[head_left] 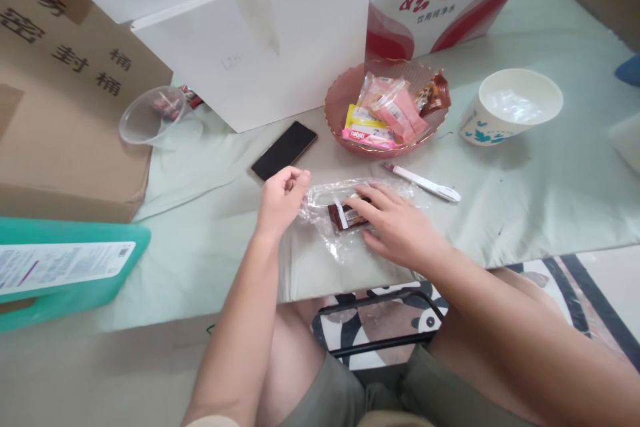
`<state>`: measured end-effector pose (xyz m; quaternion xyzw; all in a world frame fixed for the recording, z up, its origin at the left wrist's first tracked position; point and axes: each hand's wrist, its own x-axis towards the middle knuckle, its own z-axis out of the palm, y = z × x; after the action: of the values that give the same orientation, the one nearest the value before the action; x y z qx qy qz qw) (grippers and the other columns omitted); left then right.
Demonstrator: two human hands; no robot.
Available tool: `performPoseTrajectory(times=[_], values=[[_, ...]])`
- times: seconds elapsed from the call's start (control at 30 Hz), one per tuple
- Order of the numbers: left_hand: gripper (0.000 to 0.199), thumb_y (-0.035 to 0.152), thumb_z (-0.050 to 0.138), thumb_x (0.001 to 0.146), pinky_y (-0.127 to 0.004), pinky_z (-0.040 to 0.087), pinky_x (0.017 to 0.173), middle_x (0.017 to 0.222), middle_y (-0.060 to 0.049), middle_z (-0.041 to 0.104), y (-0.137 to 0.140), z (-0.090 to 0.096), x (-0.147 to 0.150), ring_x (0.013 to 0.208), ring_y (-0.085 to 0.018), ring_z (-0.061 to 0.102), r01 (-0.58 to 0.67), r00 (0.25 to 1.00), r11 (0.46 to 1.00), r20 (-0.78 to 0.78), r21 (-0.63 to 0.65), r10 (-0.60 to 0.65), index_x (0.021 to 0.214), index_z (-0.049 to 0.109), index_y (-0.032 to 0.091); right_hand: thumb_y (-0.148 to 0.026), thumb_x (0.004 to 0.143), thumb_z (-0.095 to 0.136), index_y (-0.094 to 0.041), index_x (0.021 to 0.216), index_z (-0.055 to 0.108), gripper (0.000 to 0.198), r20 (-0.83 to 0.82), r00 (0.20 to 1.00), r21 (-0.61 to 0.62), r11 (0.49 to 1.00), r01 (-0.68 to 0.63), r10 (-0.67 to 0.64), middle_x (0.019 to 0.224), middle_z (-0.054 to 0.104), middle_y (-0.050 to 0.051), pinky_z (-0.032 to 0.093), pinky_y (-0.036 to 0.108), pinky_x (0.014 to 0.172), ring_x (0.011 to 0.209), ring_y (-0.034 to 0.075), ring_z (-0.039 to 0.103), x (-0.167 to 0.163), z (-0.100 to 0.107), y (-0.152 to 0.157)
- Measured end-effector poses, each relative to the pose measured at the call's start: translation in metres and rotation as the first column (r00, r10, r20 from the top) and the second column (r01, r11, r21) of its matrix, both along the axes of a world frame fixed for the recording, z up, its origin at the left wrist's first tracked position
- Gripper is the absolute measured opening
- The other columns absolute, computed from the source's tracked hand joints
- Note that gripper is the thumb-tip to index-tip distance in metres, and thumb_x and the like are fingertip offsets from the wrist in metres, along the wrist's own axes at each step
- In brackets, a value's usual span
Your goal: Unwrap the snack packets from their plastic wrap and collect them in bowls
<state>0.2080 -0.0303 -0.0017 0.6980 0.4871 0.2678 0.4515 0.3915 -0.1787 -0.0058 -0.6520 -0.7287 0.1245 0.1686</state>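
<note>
A clear plastic bag lies crumpled near the table's front edge. On or inside it, I cannot tell which, rests a small dark brown snack packet with a white strip and a barcode. My left hand is closed in a pinch on the bag's left edge. Over the right part of the packet, my right hand lies with fingers stretched and apart, its fingertips touching the packet and bag. Just beyond the right hand is a white box cutter.
A pink glass bowl holds several wrapped snacks. Around it are a black phone, a paper cup with clear plastic inside, and a clear plastic cup. Boxes line the back; a green jug is at left.
</note>
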Motion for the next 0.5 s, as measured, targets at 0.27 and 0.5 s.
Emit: performPoseTrajectory(times=[0.27,0.5], values=[[0.022,0.031,0.070,0.070,-0.030,0.050,0.075,0.084,-0.003,0.071,-0.002,-0.001,-0.013,0.078,-0.017,0.063,0.102,0.980,0.994,-0.167,-0.026,-0.105,0.088,0.068,0.018,-0.010,0.083,0.053,-0.024,0.144,0.052,0.062,0.015,1.000,-0.015,1.000,0.012,-0.012,0.132,0.059,0.014,0.050,0.048,0.101,0.123,0.032,0.055,0.000,-0.006,-0.005],[0.019,0.037,0.066,0.078,-0.025,0.044,0.059,0.068,-0.001,0.066,-0.003,0.003,-0.006,0.058,-0.012,0.056,-0.180,0.982,0.976,0.030,-0.120,0.185,0.079,0.065,0.018,-0.010,0.080,0.052,-0.018,0.138,0.055,0.058,0.051,0.999,-0.052,0.999,0.009,-0.006,0.128,0.059,0.016,0.049,0.044,0.096,0.111,0.031,0.059,0.000,-0.007,-0.006]])
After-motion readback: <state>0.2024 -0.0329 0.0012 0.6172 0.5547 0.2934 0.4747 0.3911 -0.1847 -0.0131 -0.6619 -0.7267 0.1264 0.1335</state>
